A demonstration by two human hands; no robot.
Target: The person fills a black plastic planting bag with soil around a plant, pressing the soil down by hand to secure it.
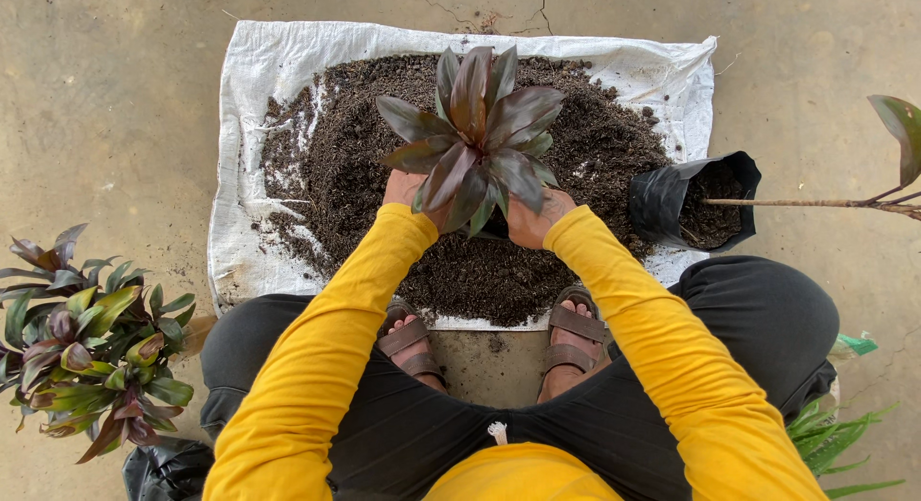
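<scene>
A plant with dark reddish-purple leaves (477, 127) stands upright in front of me over a pile of dark soil (345, 165) spread on a white woven sack (240, 98). My left hand (401, 187) and my right hand (533, 220) press in from either side at the plant's base, under its leaves. The leaves hide my fingers and whatever black container holds the plant. Both arms wear yellow sleeves.
A black grow bag (672, 199) filled with soil lies tipped at the right, a thin stem (806, 202) running out of it. More red-green plants (86, 347) stand at the left. My sandalled feet (576, 333) rest at the sack's near edge on concrete floor.
</scene>
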